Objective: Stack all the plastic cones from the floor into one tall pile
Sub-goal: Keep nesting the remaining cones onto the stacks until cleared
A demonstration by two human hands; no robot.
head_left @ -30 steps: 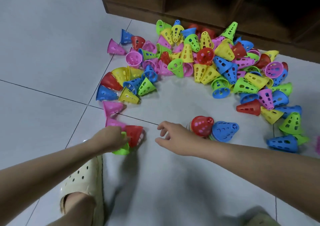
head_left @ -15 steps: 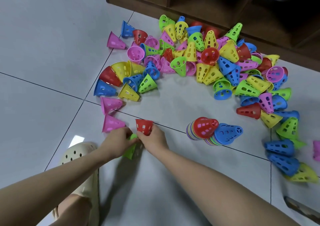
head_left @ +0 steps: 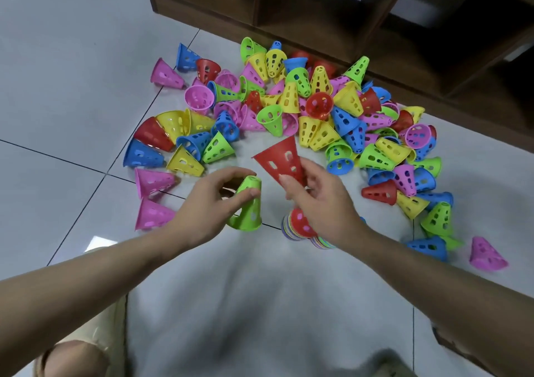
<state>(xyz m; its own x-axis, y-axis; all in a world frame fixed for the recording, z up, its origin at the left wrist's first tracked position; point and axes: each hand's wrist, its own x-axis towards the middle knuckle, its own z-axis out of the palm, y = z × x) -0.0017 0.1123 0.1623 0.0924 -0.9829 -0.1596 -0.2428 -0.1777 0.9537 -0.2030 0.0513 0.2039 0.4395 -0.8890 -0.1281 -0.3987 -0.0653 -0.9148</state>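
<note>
One cone in each hand

The left hand (head_left: 212, 200) holds a green cone (head_left: 248, 206) by its small top, wide end down. The right hand (head_left: 315, 196) pinches a red cone (head_left: 281, 157) by its narrow end – probably so one can slip over the other. The started pile (head_left: 300, 226) lies just under the right hand; many loose cones (head_left: 289, 102) wait behind on the floor (head_left: 72, 87).

A single head-worn wide-angle camera looks steeply down and forward from above the pale grey tiled floor (head_left: 57, 58), close enough that both bare forearms enter from 7 and 5 o'clock and meet near the centre. The heap of perforated coloured plastic cones (head_left: 289, 107) fills the middle toward 12 o'clock, with the dark brown wooden shelf unit (head_left: 375, 15) along the top edge. Straight lines bow toward the edges.
</note>
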